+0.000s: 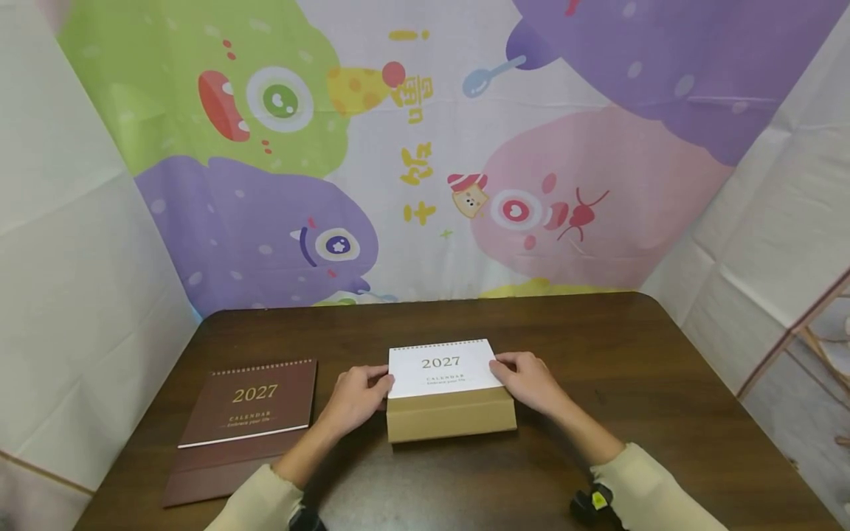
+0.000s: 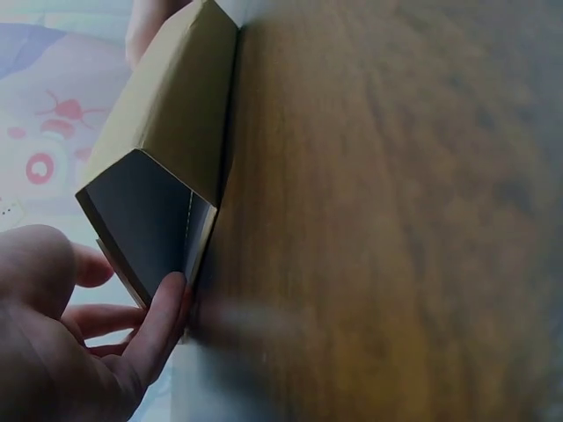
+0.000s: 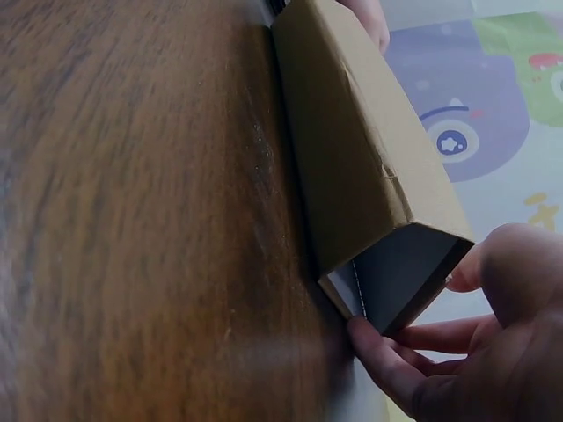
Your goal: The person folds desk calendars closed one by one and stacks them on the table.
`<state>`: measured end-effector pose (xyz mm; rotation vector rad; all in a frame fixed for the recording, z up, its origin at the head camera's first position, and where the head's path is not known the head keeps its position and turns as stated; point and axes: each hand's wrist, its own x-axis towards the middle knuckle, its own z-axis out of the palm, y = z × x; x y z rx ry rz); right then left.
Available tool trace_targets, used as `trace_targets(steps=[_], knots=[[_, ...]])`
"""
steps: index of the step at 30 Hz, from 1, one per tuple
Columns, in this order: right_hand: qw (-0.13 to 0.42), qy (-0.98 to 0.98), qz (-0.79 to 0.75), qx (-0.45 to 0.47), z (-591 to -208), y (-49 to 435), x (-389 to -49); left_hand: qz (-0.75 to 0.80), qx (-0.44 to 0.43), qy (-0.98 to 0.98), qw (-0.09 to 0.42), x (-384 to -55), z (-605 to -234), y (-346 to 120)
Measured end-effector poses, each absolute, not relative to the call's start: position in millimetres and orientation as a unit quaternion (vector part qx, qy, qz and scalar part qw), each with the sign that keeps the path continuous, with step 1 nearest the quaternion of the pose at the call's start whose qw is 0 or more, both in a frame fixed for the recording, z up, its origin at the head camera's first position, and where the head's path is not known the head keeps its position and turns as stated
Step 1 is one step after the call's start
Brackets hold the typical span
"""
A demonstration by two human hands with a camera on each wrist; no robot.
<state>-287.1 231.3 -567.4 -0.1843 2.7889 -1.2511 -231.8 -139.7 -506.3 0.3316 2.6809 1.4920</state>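
Note:
A desk calendar with a white "2027" cover page (image 1: 415, 376) and a tan folded card stand (image 1: 451, 419) stands upright on the table in front of me. My left hand (image 1: 355, 398) grips its left edge, thumb at the front and fingers behind. On the opposite edge my right hand (image 1: 529, 377) holds it the same way. Both wrist views show the stand's open ends, dark grey inside, with fingertips at the rear lower edges. The white page is hidden in those views.
Left of my left hand lies a maroon "2027" calendar (image 1: 255, 405), flat on the dark wooden table (image 1: 617, 354). Behind the table hangs a cloth (image 1: 412, 258) with cartoon monsters, and white cloth walls (image 1: 86, 258) stand at both sides.

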Motion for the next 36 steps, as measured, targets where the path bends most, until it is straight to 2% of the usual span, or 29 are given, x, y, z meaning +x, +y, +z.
trace_targets(steps=[4, 12, 16, 21, 27, 31, 34, 36], knots=[[0.028, 0.911, -0.407, -0.062, -568, 231, -287, 0.466, 0.120, 0.876, 0.022, -234, -511, -143], [-0.012, 0.922, -0.382, -0.065, -558, 222, -280, 0.374, 0.114, 0.920, -0.030, -255, -538, -149], [-0.034, 0.929, -0.358, -0.085, -551, 212, -275, 0.345, 0.126, 0.929, -0.049, -265, -551, -145], [-0.057, 0.927, -0.346, -0.134, -536, 195, -260, 0.313, 0.156, 0.934, -0.067, -263, -551, -132], [-0.035, 0.936, -0.314, -0.152, -549, 184, -260, 0.272, 0.186, 0.942, -0.067, -254, -550, -118], [-0.036, 0.941, -0.284, -0.180, -555, 179, -258, 0.274, 0.193, 0.941, -0.049, -242, -538, -112], [-0.042, 0.940, -0.267, -0.209, -550, 175, -251, 0.273, 0.203, 0.940, -0.036, -232, -525, -109], [-0.036, 0.937, -0.268, -0.219, -534, 169, -240, 0.259, 0.213, 0.942, -0.032, -226, -517, -106]])
